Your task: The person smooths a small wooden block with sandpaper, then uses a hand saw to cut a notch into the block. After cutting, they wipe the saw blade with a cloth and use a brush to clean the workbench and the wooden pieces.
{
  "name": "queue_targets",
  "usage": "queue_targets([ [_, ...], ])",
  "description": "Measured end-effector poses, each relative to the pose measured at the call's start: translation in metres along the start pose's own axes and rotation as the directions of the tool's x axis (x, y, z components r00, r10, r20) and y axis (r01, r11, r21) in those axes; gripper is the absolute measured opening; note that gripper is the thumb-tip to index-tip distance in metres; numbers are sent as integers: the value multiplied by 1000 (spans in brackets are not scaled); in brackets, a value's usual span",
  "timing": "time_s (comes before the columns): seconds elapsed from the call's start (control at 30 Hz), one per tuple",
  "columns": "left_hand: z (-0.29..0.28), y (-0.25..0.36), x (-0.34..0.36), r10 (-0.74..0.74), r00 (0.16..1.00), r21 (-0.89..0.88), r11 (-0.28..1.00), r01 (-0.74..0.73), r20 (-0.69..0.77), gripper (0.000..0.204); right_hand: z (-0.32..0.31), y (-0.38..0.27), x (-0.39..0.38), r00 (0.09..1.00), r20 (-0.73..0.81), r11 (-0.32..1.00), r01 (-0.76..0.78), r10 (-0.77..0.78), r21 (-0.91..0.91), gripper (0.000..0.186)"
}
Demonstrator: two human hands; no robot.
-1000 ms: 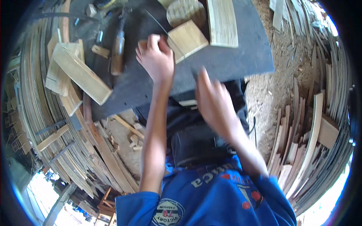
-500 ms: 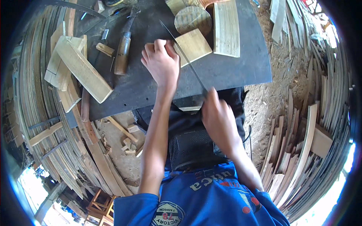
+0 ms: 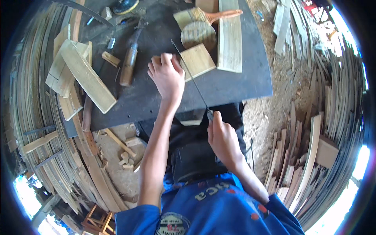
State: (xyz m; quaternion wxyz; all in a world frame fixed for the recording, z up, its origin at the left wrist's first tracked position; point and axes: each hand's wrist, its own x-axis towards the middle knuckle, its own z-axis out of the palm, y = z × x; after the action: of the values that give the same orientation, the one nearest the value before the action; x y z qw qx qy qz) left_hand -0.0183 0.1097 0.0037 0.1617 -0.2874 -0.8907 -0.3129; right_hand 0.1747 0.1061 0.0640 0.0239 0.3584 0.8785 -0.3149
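Observation:
My left hand [image 3: 166,74] is curled over the left part of a small square board [image 3: 199,62] on the dark worktop [image 3: 239,86], pressing it. A long thin saw blade [image 3: 191,76] crosses the board just right of my fingers, angled toward me. My right hand [image 3: 223,139] grips the saw's handle [image 3: 210,114] below the worktop's front edge. Just behind the board lie a round wood slice [image 3: 197,35] and a paintbrush [image 3: 222,15]. A long plank [image 3: 230,45] lies to the right. A wooden-handled tool [image 3: 127,68] lies left of my left hand.
Crossed board offcuts [image 3: 88,78] lie on the worktop's left, with a small wood block [image 3: 110,58] nearby. Stacks of long strips [image 3: 41,98] line the left; more strips [image 3: 315,152] stand along the right. Wood scraps [image 3: 127,160] lie on the dusty floor [image 3: 260,113].
My right hand has drawn back toward my body with the saw, its tip now nearer my left hand. My left hand stays on the board. More of the paintbrush shows.

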Motion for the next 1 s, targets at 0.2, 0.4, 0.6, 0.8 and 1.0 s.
queue_targets([
  [0.2,-4,0,1,9,999,40,999,-10,38,8,7,-6,25,983,-123,989,132,-139,-59,26],
  [0.4,-2,2,2,36,999,95,995,-39,30,10,17,-4,63,908,-155,876,312,-388,-367,30],
  [0.6,-6,7,0,12,999,105,994,-17,49,7,16,1,53,905,-265,938,290,-333,-190,39],
  [0.8,-4,6,0,7,999,70,997,-10,49,8,5,-11,13,999,-22,997,32,-33,-63,27],
  [1.0,-3,5,1,31,999,122,992,-35,28,10,29,10,7,934,-246,961,224,-260,-165,17],
])
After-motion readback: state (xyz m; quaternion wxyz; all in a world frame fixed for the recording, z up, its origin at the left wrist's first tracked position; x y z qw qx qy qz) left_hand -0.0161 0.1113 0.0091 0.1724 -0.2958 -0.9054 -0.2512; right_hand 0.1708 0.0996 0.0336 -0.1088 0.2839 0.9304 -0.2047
